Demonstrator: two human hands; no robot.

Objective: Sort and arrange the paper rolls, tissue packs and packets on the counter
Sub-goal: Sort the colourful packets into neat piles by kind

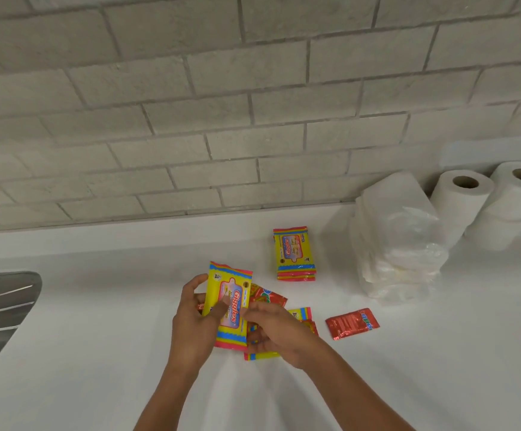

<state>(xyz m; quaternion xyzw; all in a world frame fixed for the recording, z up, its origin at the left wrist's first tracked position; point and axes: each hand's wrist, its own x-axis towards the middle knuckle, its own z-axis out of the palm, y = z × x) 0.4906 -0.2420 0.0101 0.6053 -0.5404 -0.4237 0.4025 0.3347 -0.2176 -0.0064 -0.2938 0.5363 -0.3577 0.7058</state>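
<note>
sorting is partway: paper rolls (489,200) and stacked white tissue packs (399,241) stand far right on the table (97,306), one yellow pack (295,253) beside them. left hand (195,318) grips another yellow pack (229,306); right hand (279,332) rests loosely curled over the unsorted pile (271,309). a red packet (352,323) lies apart.

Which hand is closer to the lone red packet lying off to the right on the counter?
Right. The right hand is just left of the red packet, with a gap of bare counter between them. The left hand is farther left, holding a yellow tissue pack.
</note>
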